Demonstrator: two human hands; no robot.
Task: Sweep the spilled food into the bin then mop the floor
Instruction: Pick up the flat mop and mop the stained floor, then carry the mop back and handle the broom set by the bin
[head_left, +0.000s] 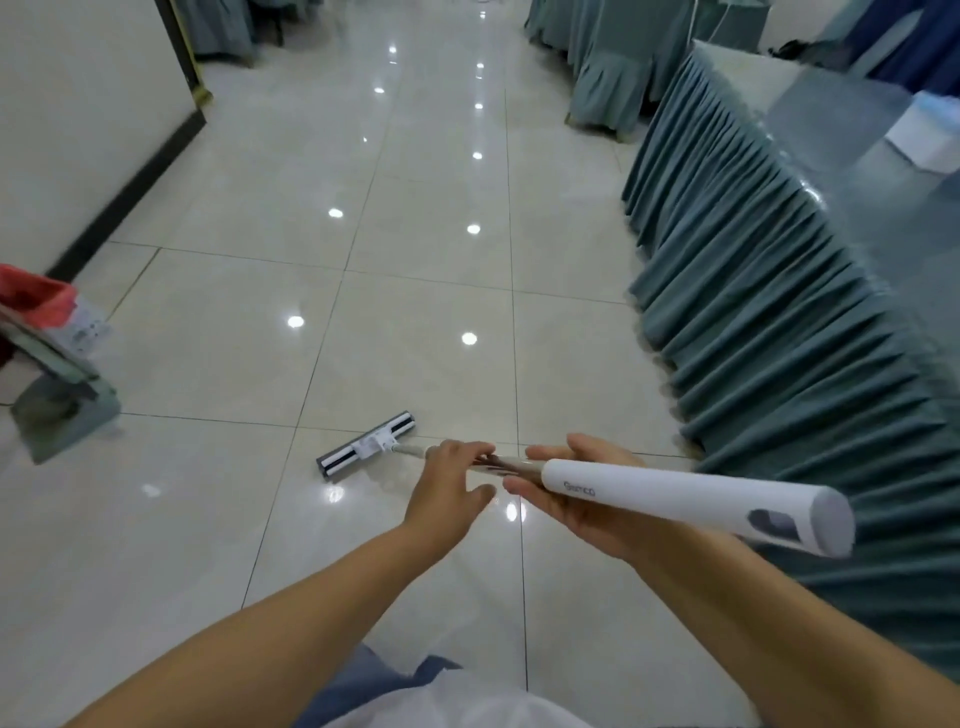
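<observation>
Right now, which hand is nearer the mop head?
Left. The left hand is on the pole just behind the mop head; the right hand holds the white grip farther up.
</observation>
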